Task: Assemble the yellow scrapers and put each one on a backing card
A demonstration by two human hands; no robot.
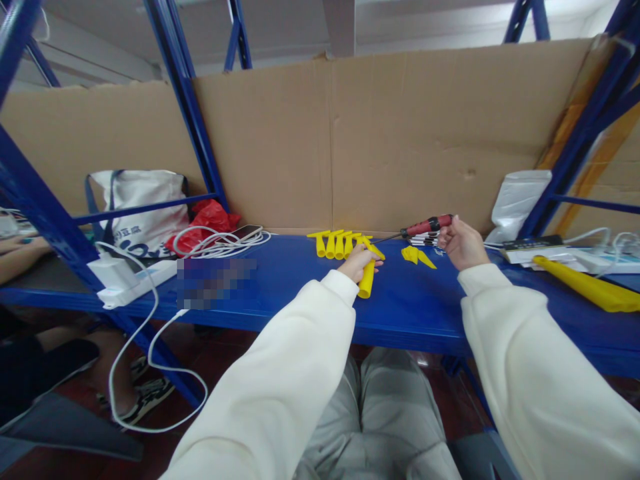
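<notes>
My left hand (356, 262) is closed around a yellow T-shaped plastic part (367, 283), whose tube end points toward me just above the blue shelf. In my right hand (461, 244) is the red-and-black handle of a screwdriver (425, 227). Its dark shaft reaches left toward the yellow part; whether the tip touches it I cannot tell. Behind my left hand several similar yellow parts (331, 247) lie in a row. Between my hands lie small yellow pieces (412, 255), with several thin white-and-dark sticks (424, 239) behind them.
A cardboard wall (400, 133) closes off the back. To the left are a power strip (135, 283), white cables (220, 241), a red bag (213, 219) and a white tote bag (143, 193). A yellow sheet-like piece (590, 287) lies right. Another person's arm (23, 259) rests far left.
</notes>
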